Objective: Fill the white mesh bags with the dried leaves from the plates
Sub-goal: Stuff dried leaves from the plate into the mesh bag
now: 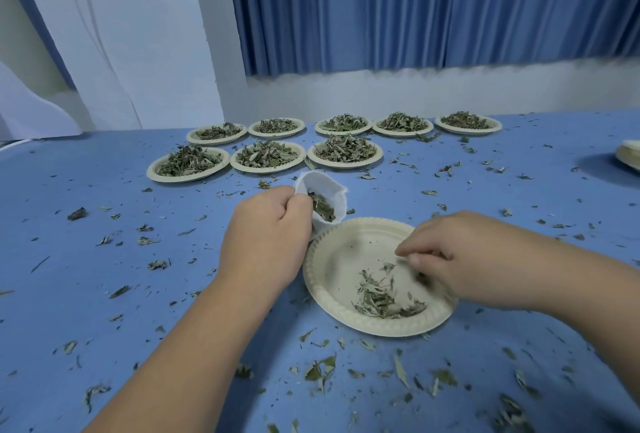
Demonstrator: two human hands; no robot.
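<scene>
My left hand (266,235) grips a white mesh bag (337,193) by its edge, holding its mouth open toward me just beyond the near plate. Some dried leaves lie inside the bag. The near cream paper plate (325,270) sits on the blue table and holds a small heap of dried leaves (381,297) toward its front right. My right hand (450,256) reaches over that plate with its fingers curled down at the leaves; whether it pinches any is not visible.
Several full plates of dried leaves (266,155) stand in two rows at the back of the table. Another plate (628,155) is cut off at the right edge. Loose leaf scraps are scattered over the blue tablecloth (104,294). A blue curtain hangs behind.
</scene>
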